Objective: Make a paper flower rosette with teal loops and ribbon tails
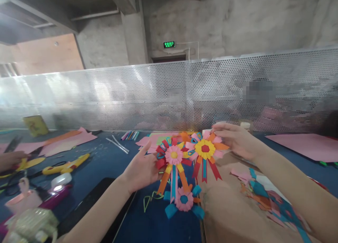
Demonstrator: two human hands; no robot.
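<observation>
My left hand (144, 167) reaches in from the left, its thumb raised and its fingers behind a paper rosette (173, 155) with a pink centre and orange and blue tails. Beside it is a second rosette (205, 149), yellow with a red middle and red and blue tails. My right hand (235, 139) is at this one's upper right edge, fingers bent around its back; the fingertips are partly hidden. Below both, a pink rosette with a blue centre (184, 199) lies over the blue table (155, 229).
Yellow glue gun (67, 164), black tablet-like object (89, 197) and pink pouch (23, 200) lie left. Another person's hand (12, 160) is at far left. Markers (130, 135) stand behind. Paper scraps (274, 200) lie right, on brown cardboard (224, 207). A perforated metal screen (118, 95) runs behind.
</observation>
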